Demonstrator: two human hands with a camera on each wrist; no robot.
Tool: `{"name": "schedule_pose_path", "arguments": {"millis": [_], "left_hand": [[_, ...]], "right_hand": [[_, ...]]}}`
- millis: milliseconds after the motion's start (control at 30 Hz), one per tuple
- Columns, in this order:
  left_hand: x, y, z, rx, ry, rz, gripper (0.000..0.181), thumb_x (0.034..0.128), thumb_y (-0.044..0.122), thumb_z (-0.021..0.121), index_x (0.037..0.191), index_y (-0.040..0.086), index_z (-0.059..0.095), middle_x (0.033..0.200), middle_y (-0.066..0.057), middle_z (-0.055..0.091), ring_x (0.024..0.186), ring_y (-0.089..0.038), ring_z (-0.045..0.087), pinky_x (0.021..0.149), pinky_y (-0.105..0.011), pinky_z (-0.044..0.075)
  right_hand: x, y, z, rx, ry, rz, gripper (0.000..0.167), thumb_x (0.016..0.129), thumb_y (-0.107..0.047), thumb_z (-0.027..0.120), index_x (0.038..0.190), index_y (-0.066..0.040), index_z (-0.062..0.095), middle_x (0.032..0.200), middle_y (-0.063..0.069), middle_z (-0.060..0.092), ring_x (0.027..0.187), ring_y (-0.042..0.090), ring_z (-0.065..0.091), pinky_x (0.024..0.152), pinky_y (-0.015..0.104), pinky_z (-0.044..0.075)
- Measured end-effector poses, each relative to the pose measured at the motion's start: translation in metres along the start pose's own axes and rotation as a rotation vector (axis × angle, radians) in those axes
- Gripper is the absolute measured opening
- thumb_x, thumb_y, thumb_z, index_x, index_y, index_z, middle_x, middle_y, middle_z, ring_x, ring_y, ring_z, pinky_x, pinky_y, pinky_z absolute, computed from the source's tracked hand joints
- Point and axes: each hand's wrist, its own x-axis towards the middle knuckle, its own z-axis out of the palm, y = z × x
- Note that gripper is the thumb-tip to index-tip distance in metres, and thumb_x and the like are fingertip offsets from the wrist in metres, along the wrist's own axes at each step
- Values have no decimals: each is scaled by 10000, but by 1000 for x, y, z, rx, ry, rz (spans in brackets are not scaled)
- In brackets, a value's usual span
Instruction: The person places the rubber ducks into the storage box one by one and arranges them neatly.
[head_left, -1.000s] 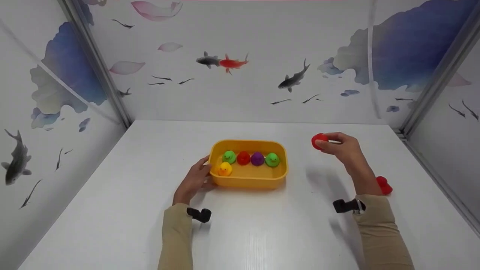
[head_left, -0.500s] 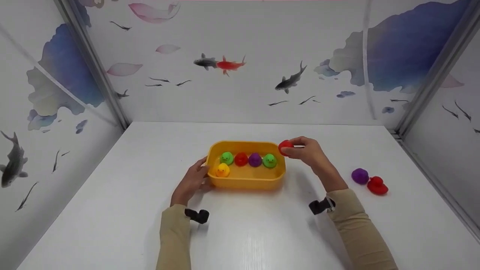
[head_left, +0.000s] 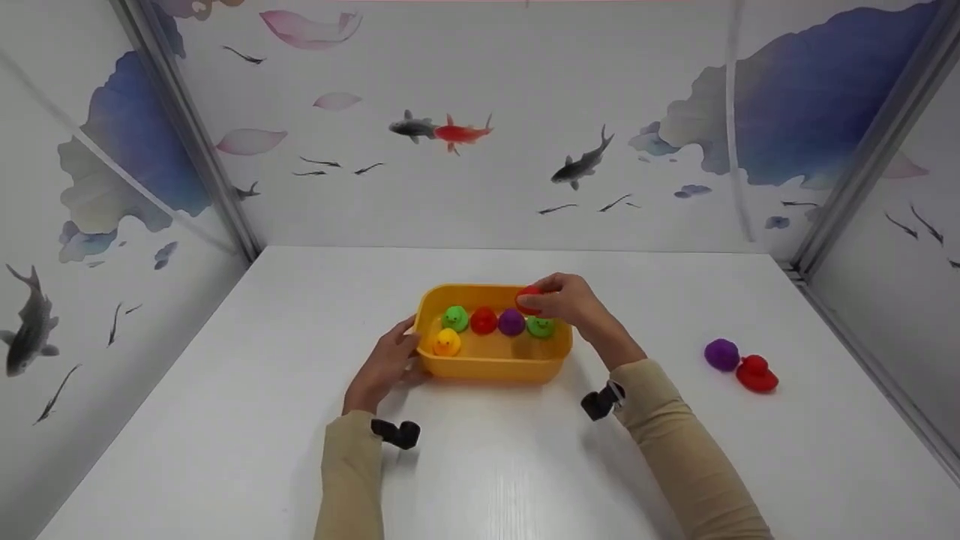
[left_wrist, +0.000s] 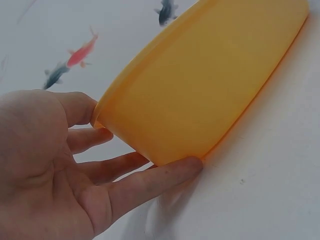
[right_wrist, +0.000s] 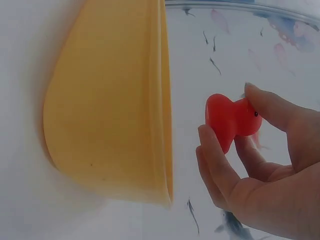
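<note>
My right hand (head_left: 566, 300) pinches a red rubber duck (head_left: 528, 300) between thumb and fingers above the back right of the yellow tub (head_left: 491, 369). In the right wrist view, the duck (right_wrist: 225, 120) hangs beyond the tub's rim. My left hand (head_left: 386, 364) rests against the tub's left end. Its fairly straight fingers touch the wall and rim in the left wrist view. Inside the tub sit a green duck (head_left: 454, 319), a red duck (head_left: 484, 321), a purple duck (head_left: 511, 322), another green duck (head_left: 540, 328) and a yellow duck (head_left: 446, 343).
On the white table (head_left: 480, 465), right of the tub, a purple duck (head_left: 722, 355) and a red duck (head_left: 757, 374) lie side by side. White walls (head_left: 487, 202) printed with fish and petals enclose the table at the back and sides.
My right hand has carried the red duck leftward from the table's right side to over the tub. The loose purple duck has come into view. My left hand has stayed on the tub.
</note>
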Motion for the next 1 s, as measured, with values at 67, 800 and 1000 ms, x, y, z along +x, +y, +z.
{"name": "schedule_pose_path", "arguments": {"millis": [67, 800, 1000], "left_hand": [[0, 1, 1, 2, 4, -12, 537, 1074, 335, 428, 1588, 288, 278, 1541, -101, 475, 1314, -292, 558, 950, -390, 590], [2, -2, 1, -1, 4, -1, 537, 1059, 353, 449, 1574, 295, 312, 1498, -108, 508, 1293, -283, 584, 929, -388, 602], [1, -4, -3, -19, -15, 20, 528, 1067, 310, 430, 1579, 271, 304, 1479, -132, 505, 1303, -297, 577, 918, -399, 606]], "right_hand": [[2, -3, 6, 3, -11, 17, 493, 881, -317, 770, 1260, -59, 590, 1277, 147, 618, 1122, 278, 644, 1077, 397, 521], [13, -5, 67, 17, -65, 29, 361, 864, -227, 789, 1139, -37, 652, 1235, 154, 642, 1043, 260, 643, 943, 327, 594], [17, 0, 77, 12, -63, 57, 361, 855, -201, 797, 1123, -26, 631, 1241, 161, 631, 1012, 255, 645, 973, 379, 585]]}}
